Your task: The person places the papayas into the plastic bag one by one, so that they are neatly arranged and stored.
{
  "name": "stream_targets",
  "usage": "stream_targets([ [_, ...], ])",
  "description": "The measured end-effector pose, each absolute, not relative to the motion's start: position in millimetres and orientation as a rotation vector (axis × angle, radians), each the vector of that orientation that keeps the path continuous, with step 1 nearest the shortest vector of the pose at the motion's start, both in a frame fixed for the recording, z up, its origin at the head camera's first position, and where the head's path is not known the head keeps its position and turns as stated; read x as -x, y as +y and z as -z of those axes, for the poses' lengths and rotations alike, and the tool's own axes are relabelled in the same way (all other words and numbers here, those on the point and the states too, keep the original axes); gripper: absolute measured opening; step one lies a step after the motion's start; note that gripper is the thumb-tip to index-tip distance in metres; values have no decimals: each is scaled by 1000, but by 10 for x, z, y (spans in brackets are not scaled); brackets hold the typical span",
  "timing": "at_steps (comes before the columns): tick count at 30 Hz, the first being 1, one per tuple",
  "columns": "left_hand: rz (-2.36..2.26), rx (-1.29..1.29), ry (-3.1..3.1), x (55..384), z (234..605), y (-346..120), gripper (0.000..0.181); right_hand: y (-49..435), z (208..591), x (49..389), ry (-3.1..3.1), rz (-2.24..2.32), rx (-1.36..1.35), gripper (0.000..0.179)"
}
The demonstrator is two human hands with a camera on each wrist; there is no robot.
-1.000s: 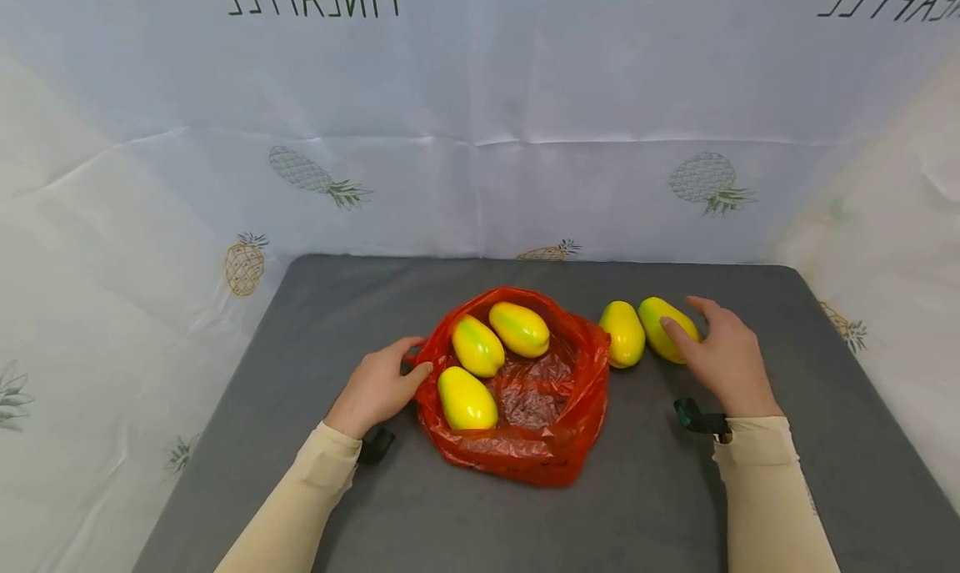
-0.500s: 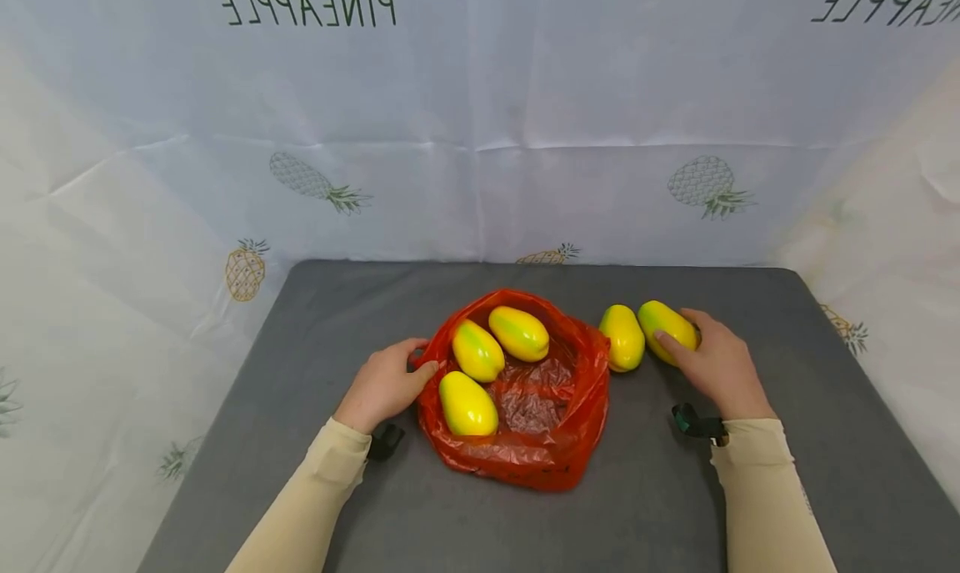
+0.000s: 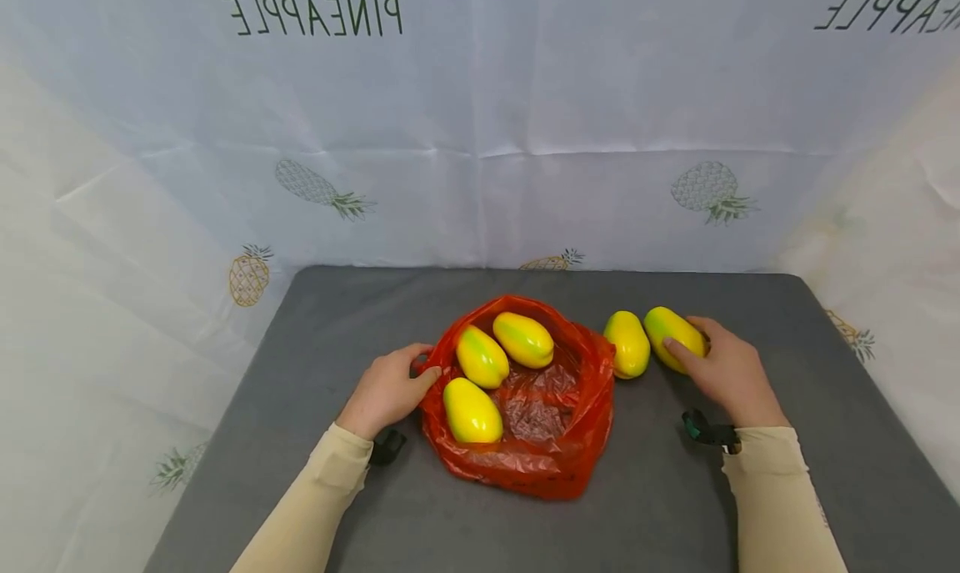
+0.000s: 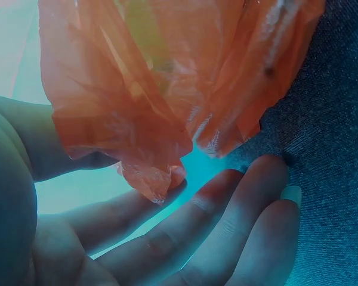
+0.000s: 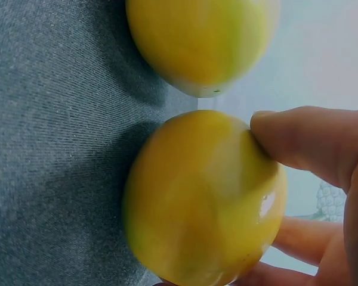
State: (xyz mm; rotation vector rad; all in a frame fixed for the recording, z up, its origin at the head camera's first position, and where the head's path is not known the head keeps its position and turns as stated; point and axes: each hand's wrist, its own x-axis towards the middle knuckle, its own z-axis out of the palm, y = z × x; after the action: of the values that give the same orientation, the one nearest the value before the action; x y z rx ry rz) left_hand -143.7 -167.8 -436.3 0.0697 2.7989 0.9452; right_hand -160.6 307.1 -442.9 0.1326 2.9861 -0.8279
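Note:
A red plastic bag point(image 3: 525, 471) stands with its mouth wide, holding 3 yellow-green mangoes, one of them a front mango point(image 3: 472, 411). My left hand point(image 3: 386, 392) pinches the bag's left edge between thumb and index finger; in the left wrist view the other fingers point(image 4: 227, 226) stretch out below the gathered plastic point(image 4: 143, 128). Right of the bag, my right hand point(image 3: 733, 374) grips a mango point(image 3: 667, 336), thumb on its near side and fingers around the far end. In the right wrist view this mango point(image 5: 203, 202) sits close over the grey cloth.
Another mango point(image 3: 627, 344) lies between the bag's right rim and the held one. The grey cloth-covered table point(image 3: 637, 506) ends at a white curtain point(image 3: 480, 98) printed with pineapples, which surrounds the back and sides.
My right hand has moved slightly left onto the outer mango, and its fingers have closed around it. The left hand keeps its hold on the bag. The head view has tilted slightly upward.

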Motion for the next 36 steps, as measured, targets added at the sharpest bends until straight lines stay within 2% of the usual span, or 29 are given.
stream_targets([
  [10, -950, -77, 2807, 1427, 4387, -1677, 48, 3117, 4393, 1576, 2995, 786, -131, 86],
  [18, -947, -66, 2792, 1421, 4349, -1654, 49, 3107, 4204, 1500, 3071, 755, -74, 81],
  [29, -928, -62, 2798, 1434, 4351, -1659, 49, 2803, 3855, 1354, 3071, 749, 51, 83],
  [36, -940, -58, 2783, 1414, 4347, -1655, 49, 2577, 3749, 1252, 3052, 758, 181, 79],
])
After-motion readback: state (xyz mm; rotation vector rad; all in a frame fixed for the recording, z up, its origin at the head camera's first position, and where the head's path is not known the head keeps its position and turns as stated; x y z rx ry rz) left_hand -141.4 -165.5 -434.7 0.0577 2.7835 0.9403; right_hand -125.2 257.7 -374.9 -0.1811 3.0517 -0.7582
